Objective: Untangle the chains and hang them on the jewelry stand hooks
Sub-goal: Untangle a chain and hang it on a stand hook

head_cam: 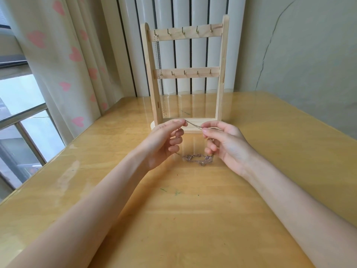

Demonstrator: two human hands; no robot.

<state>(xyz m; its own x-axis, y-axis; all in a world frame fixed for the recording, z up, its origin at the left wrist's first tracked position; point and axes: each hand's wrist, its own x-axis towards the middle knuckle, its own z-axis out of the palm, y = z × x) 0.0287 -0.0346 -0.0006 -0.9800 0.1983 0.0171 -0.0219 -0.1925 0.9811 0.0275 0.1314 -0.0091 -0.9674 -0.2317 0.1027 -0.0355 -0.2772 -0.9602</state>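
A thin metal chain (193, 125) is stretched taut between my left hand (166, 141) and my right hand (225, 142), each pinching it at thumb and forefinger. Its lower part hangs down to a small tangled bunch with charms (197, 158) resting on the table just below my hands. Behind them stands the wooden jewelry stand (220, 74) with two rails of small brass hooks. One chain (160, 74) hangs from the leftmost hook of the top rail, down along the left post.
The glossy yellow wooden table (193, 209) reaches to the wall. A curtain with pink hearts (63, 55) and a window are at the left. White radiator columns (183, 14) stand behind the jewelry stand.
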